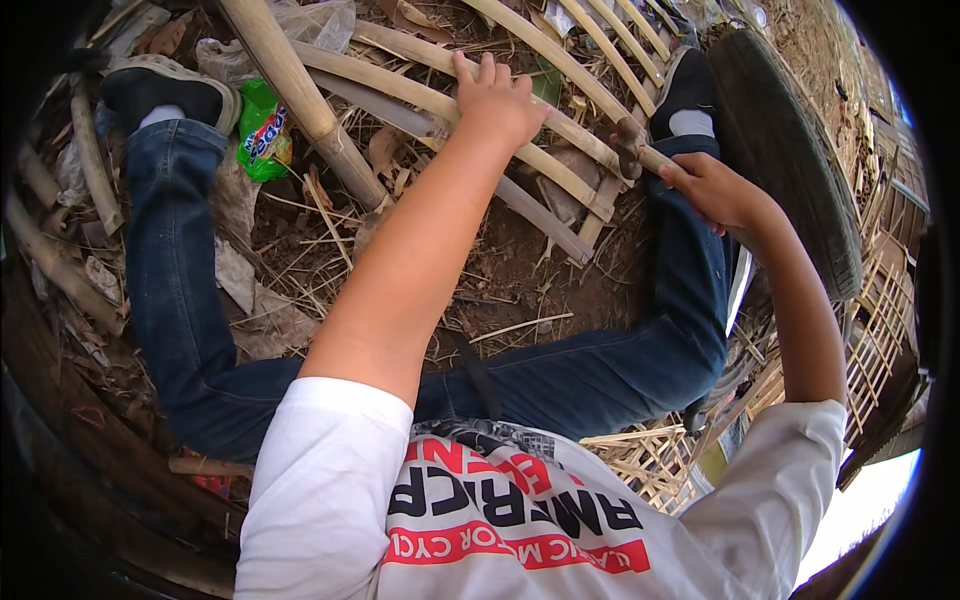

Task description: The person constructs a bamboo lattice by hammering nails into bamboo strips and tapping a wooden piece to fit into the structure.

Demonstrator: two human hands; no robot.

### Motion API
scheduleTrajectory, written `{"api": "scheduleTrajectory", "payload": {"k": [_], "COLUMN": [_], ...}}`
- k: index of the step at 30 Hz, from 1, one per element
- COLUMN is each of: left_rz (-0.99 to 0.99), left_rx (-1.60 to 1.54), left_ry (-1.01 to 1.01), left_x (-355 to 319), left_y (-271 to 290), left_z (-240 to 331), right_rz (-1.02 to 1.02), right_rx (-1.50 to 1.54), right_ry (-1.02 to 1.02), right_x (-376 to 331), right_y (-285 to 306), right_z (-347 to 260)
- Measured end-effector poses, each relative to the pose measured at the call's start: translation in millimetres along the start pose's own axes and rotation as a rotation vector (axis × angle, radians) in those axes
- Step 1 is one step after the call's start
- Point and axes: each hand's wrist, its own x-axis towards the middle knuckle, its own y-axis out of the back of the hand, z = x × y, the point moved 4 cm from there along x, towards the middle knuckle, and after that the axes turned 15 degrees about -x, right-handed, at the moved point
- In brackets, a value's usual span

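Observation:
My left hand rests on a pale bamboo strip of a lattice lying on the ground, its fingers spread over the top. In my right hand, closed around the wooden handle, is a hammer with a rusty brown head. The hammer head is at the right ends of the crossing strips, close to my right shoe. Whether it touches the bamboo I cannot tell. More strips of the lattice fan out beyond my hands.
A thick bamboo pole slants down left of my left arm. Near my left shoe lies a green plastic wrapper. An old black tyre stands at the right. Woven bamboo lattice lies beyond it, and dry scraps cover the soil.

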Motion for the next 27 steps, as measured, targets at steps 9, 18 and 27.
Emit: {"api": "scheduleTrajectory", "payload": {"k": [9, 18, 27], "left_rz": [-0.08, -0.087, -0.116], "left_rx": [0.025, 0.053, 0.043], "left_ry": [0.023, -0.049, -0.14], "left_x": [0, 3, 2], "left_y": [6, 12, -3], "left_z": [-3, 6, 14], "right_rz": [0.215, 0.435, 0.704], "right_rx": [0.42, 0.992, 1.226], "right_ry": [0.106, 0.01, -0.06], "right_x": [-25, -25, -35], "right_y": [-15, -111, -123], "right_z": [14, 17, 5]}}
